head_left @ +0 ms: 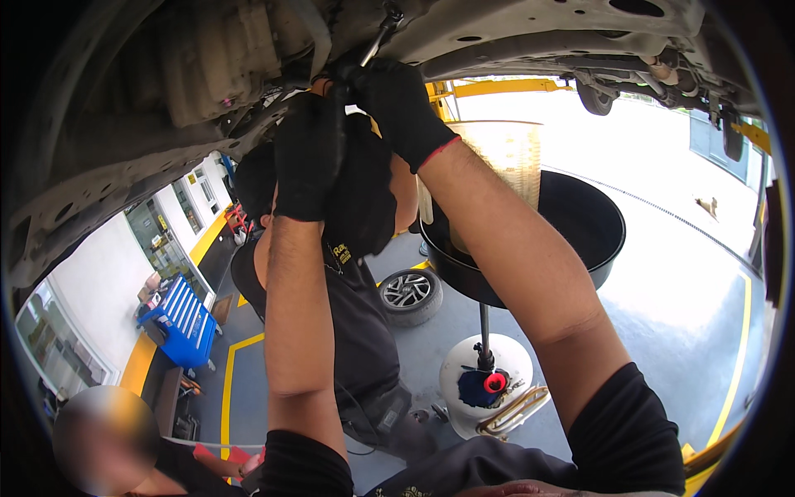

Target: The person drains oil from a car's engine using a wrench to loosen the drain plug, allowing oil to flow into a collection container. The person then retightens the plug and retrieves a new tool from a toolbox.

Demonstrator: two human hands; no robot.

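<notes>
Both my hands wear black gloves and are raised to the vehicle's underbody [207,70]. My right hand [393,103] is closed round the lower end of a shiny metal ratchet wrench [379,40], whose head points up at the underbody. Just left of it, my left hand [310,153] reaches up beside a bent metal arm of the underbody. Its fingertips are hidden among dark parts, so I cannot see what they touch. Right behind my hands stands a co-worker in dark clothes [356,306], partly covered by my left forearm.
A black drain pan [584,228] with a translucent container [497,157] stands on a pole above a white tank [489,364]. A wheel [410,294] lies on the floor. At left are a blue tool cart [182,323] and another person [186,464]. Yellow lift arms [505,87] extend behind.
</notes>
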